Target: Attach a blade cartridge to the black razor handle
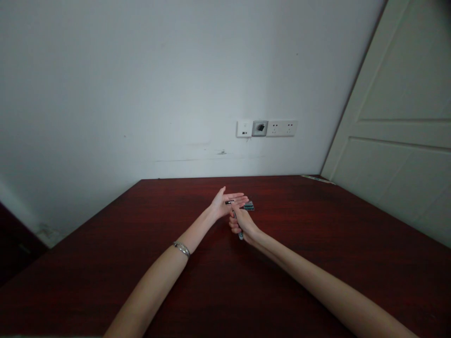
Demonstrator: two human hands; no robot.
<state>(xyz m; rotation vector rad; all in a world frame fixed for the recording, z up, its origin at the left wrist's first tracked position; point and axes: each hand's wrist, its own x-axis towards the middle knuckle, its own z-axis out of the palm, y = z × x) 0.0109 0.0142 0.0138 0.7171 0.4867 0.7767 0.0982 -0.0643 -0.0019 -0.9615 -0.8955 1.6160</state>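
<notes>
My left hand [225, 203] is held palm up over the table, its fingers stretched out to the right and its thumb raised. Closed around the handle of a slim razor [240, 235] is my right hand [242, 223]. The dark, narrow head of the razor lies at the left palm; whether it touches the skin I cannot tell. Just beyond the fingertips a small clear pack with teal and dark strips [249, 205] lies on the table, partly hidden by the left fingers.
The dark red wooden table [141, 225] runs back to a white wall [158, 84]. Sockets and a switch panel [267, 128] sit low on that wall. A pale panelled door [398, 131] borders the table on the right, with a thin strip [319, 179] at the far right corner.
</notes>
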